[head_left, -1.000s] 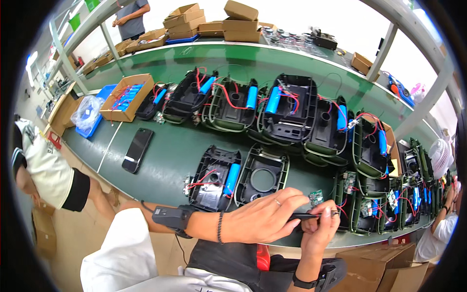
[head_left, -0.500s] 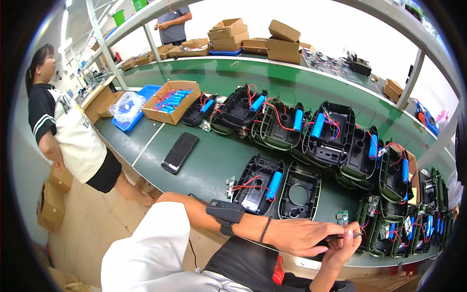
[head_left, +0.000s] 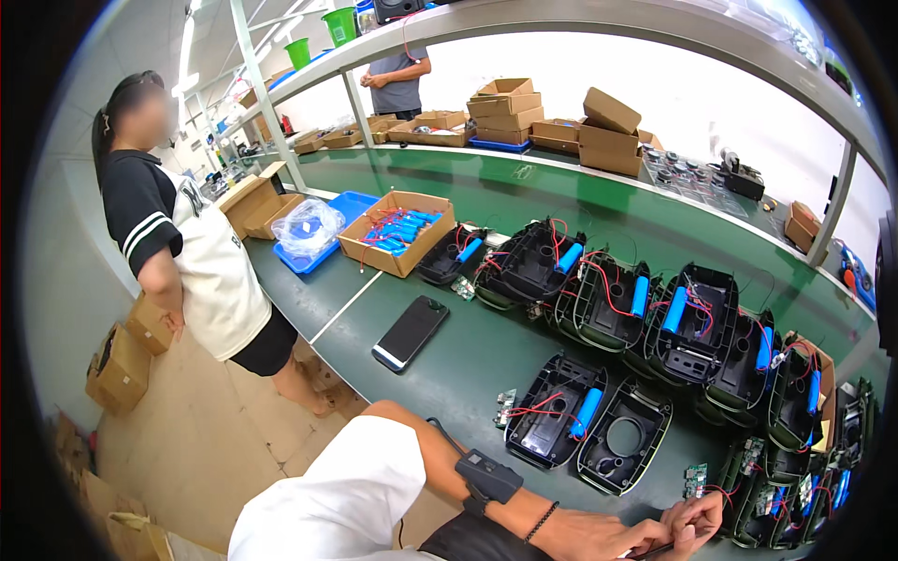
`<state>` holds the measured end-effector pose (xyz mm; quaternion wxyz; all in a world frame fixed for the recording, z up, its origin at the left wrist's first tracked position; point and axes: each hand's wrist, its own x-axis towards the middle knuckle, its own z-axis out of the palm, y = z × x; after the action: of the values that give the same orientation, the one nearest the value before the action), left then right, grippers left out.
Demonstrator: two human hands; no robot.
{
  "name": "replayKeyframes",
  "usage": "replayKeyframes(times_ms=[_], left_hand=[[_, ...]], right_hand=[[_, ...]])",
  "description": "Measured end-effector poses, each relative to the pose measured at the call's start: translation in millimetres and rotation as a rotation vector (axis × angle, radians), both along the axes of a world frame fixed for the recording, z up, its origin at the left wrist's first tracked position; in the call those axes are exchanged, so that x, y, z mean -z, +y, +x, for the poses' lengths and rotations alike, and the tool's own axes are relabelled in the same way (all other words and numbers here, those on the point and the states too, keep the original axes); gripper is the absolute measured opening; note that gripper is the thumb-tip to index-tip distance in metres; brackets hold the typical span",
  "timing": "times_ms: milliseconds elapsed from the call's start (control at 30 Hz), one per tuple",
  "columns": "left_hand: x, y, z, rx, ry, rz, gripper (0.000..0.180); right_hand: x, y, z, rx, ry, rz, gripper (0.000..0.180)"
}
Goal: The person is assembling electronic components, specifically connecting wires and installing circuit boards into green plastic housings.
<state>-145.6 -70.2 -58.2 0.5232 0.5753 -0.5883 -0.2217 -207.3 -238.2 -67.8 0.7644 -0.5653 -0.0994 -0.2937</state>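
At the bottom edge, right of centre, my left hand [head_left: 599, 537] and my right hand [head_left: 694, 520] are together, fingers curled and pinched. Between them is a thin dark rod [head_left: 659, 550], mostly hidden by fingers; its kind is unclear. Just beyond lies a small green circuit board [head_left: 695, 480] with red wires. Left of it are an open black housing half [head_left: 625, 438] with a round opening and another black housing [head_left: 557, 411] holding a blue cylindrical battery [head_left: 586, 412]. My left arm wears a black device [head_left: 488, 475] and a beaded bracelet.
More black housings [head_left: 692, 323] with batteries and wires stand in rows behind and to the right. A dark phone [head_left: 411, 334] lies on the green bench. Left of the rows are a cardboard box [head_left: 398, 234] of batteries and a blue tray [head_left: 354, 204]. A person [head_left: 187, 234] stands at left, another [head_left: 397, 82] beyond.
The view has swung, so the bench and housings sit lower and farther right in the picture. My hands sit lower too, still together around the dark rod.
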Motion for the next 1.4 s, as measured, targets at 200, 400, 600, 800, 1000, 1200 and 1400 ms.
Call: replayKeyframes(times_ms=[200, 400, 600, 800, 1000, 1200, 1400], left_hand=[[2.3, -7.3, 10.2, -0.027, 0.204, 0.105, 0.057], [0.0, -7.6, 9.7, -0.044, 0.226, 0.049, 0.067], [-2.6, -7.6, 18.0, 0.047, 0.449, 0.065, 0.068], [-2.6, -13.8, 20.1, 0.089, 0.291, 0.106, 0.06], [-4.2, -9.8, 21.9, 0.032, 0.423, 0.186, 0.056], [7.5, -10.1, 18.7, 0.0, 0.43, 0.108, 0.062], [14.3, -15.3, 21.0, 0.06, 0.307, 0.175, 0.071]], right_hand=[[-7.7, 7.2, -2.7, 0.06, 0.065, 0.139, 0.019], [-29.0, 13.2, -1.4, -0.006, 0.017, 0.334, 0.02], [-22.7, 5.8, 7.5, -0.067, 0.012, 0.236, 0.025], [27.9, -19.8, 11.5, 0.236, -0.121, -0.025, 0.063], [12.1, -2.0, -15.4, 0.09, 0.052, 0.051, 0.08], [13.7, -7.3, -22.8, 0.097, 0.214, -0.201, 0.075], [22.2, -13.0, -32.8, 0.138, 0.197, -0.162, 0.063]])
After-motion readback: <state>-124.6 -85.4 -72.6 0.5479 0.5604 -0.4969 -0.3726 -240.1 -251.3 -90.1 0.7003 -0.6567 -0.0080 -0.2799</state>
